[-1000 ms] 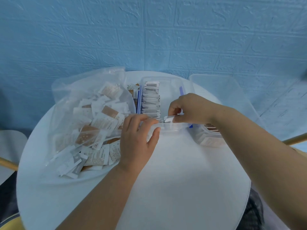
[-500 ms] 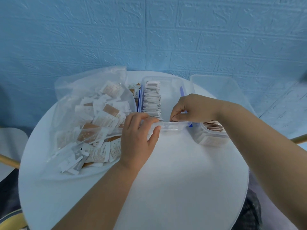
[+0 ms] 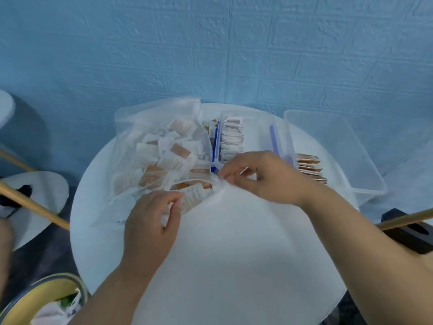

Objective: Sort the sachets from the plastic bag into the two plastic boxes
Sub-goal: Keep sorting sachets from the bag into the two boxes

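A clear plastic bag full of white and brown sachets lies on the left of the round white table, its mouth facing me. My left hand grips the near edge of the bag's mouth, beside a white sachet. My right hand pinches the bag's rim at the mouth's right end. Behind it stands a clear box with blue clips holding a row of white sachets. A second clear box on the right holds brown sachets and is partly hidden by my right wrist.
A large clear plastic tub sits at the table's right edge. Wooden rods cross on the left and right. A yellow-rimmed bin stands at the lower left. The blue brick-patterned wall is close behind the table.
My right hand left the front of the clip box and moved left to the bag's rim. My left hand shifted down and left onto the bag's mouth. The view tilted.
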